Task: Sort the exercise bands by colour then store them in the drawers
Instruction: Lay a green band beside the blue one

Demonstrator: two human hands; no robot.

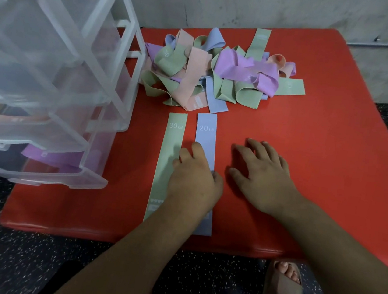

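A tangled pile of exercise bands in green, pink, purple and blue lies at the back of the red mat. In front of it a green band marked 30 LB and a blue band marked 20 LB lie flat side by side. My left hand rests on both bands with fingers loosely bent, pressing them down. My right hand lies flat on the mat just right of the blue band, fingers spread, holding nothing.
A clear plastic drawer unit stands at the mat's left edge with two lower drawers pulled out; one holds a pink band, the lowest a purple band. A grey wall runs behind. Speckled dark floor and my sandalled foot are below.
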